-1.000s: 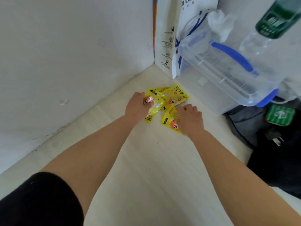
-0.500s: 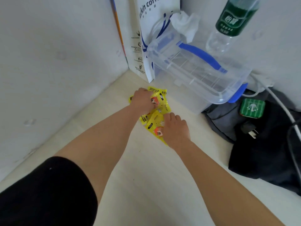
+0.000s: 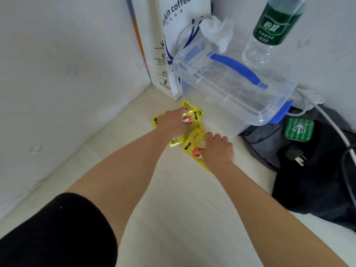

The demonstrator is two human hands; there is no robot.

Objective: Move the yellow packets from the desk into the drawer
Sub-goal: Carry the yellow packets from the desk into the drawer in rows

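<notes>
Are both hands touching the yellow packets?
Yes, the left hand and right hand each hold yellow packets on the desk.

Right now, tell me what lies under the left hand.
Under the left hand lie yellow packets, edges showing on both sides; how many it covers is hidden.

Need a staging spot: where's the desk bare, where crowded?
Free: pale wooden desk between the forearms toward the near edge, and the strip along the white left wall. Crowded: far corner, where left hand and right hand grip the yellow packets beside the clear plastic box and white paper bag; black fabric bag fills the right.
</notes>
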